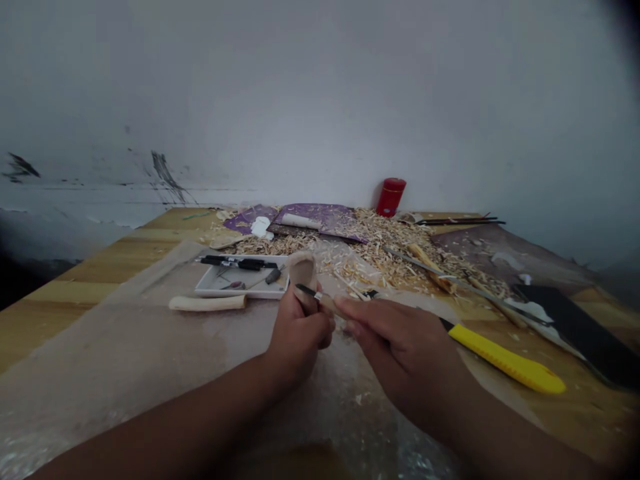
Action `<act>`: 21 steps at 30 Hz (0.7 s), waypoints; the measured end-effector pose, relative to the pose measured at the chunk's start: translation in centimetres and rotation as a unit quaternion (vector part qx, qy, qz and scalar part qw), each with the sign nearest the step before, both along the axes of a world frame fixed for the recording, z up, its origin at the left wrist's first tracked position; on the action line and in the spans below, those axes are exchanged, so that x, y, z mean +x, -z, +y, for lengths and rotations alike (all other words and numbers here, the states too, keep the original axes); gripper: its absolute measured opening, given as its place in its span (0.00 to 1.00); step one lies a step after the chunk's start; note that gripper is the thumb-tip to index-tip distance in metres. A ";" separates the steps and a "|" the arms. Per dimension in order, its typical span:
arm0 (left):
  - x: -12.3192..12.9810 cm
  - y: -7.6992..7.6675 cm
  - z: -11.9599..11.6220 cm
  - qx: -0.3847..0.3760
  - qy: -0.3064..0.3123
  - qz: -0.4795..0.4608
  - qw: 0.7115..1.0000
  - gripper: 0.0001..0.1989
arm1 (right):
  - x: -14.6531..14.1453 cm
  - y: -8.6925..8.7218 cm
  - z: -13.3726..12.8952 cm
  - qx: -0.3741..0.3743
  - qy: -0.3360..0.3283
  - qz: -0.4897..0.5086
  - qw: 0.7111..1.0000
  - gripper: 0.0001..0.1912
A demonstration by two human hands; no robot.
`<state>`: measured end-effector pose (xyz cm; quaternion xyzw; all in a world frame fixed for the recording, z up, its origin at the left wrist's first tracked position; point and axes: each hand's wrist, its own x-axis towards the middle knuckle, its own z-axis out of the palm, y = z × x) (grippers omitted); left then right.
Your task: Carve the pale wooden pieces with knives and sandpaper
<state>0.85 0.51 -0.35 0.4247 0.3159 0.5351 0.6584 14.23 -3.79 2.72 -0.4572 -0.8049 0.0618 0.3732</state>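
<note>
A person's left grip (299,335) clenches a pale carved wooden piece (303,272), its rounded end standing upright above the fingers, while the right grip (397,353) closes around the wooden handle of a small carving knife (316,296), the dark blade reaching across toward the piece just by the left thumb, though whether the edge touches the wood cannot be told from this angle. Both hands work close together above a sheet of bubble wrap (345,407); with the blade this near the fingers, the sounder technique would appear to be short, controlled strokes with the piece anchored firmly in the fist and the thumb kept clear of the edge's path. Beyond them on the wooden surface (95,293), a white tray (220,283) holds black-handled tools, a pale wooden billet (207,303) lies just beside it, and drifts of wood shavings (370,247) spread across sheets of purple paper (313,215), with a red cylindrical tin (391,197) against the wall. To the right lie a yellow utility knife (507,357) and a dark flat block (575,330)
</note>
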 end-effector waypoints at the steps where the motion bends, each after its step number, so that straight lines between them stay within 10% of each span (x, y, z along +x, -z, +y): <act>1: 0.0 -0.1 0.0 0.001 -0.003 0.000 1.000 0.13 | -0.2 0.3 0.1 0.007 0.002 0.007 1.000 0.16; 21: 0.4 -0.7 0.0 -0.067 -0.036 -0.020 0.997 0.10 | -2.2 1.6 0.9 -0.051 0.020 0.138 0.989 0.14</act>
